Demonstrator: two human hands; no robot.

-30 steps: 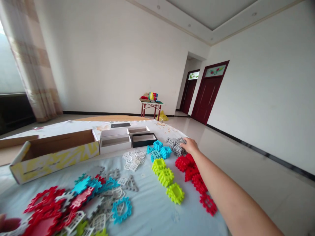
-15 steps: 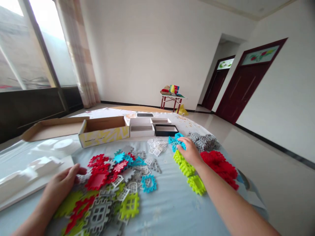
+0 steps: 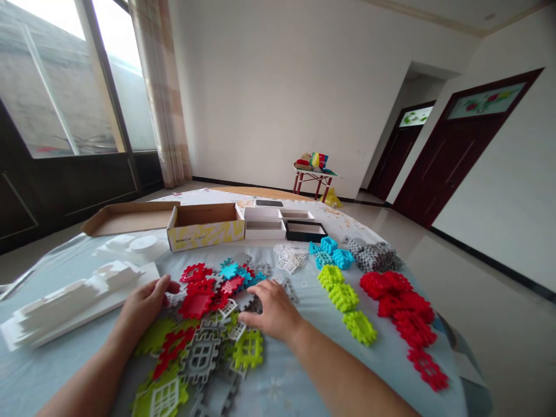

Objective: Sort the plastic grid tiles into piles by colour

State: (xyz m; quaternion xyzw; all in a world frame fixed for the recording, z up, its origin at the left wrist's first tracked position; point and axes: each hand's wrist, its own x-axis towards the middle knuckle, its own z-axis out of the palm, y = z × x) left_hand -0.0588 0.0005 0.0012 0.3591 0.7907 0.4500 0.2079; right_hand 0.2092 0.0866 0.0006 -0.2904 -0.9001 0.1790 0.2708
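Note:
Loose plastic interlocking tiles in red, grey, lime green and white lie in a mixed pile between my hands. My left hand rests at the pile's left edge beside the red tiles, fingers loosely bent, holding nothing that I can see. Over the pile's right side reaches my right hand, thumb and fingers apart above grey and white pieces. It covers part of the pile. Blue tiles show just beyond it.
Sorted groups stand on the right: blue tiles, green tiles, red tiles, grey tiles and white window pieces. Behind are a cardboard box, its lid, white trays and a black tray. White foam lies left.
My right hand has let go of the blue tile at the blue group and moved left and nearer, over the mixed pile. My left hand stays by the pile. The view has shifted.

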